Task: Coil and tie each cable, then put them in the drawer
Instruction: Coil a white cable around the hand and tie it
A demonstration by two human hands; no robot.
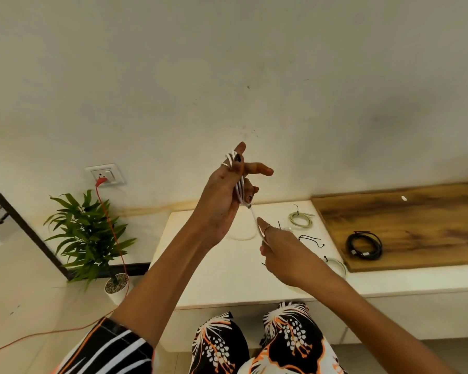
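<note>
White cable [239, 184]; three tied coils

Four cables show: one white cable [239, 184] being wound, two pale coiled cables [301, 220] on the counter [214, 279], the second [337, 265] near its right edge, and one black coiled cable [364, 244] on the single wooden board [416, 220]. About three loose black ties [310, 238] lie on the counter, though thin ones are hard to count exactly. There are two hands, the left hand [224, 195] and the right hand [278, 249]. One potted plant [89, 236], one wall socket [105, 174] and one orange cord [114, 233] complete the count.
</note>
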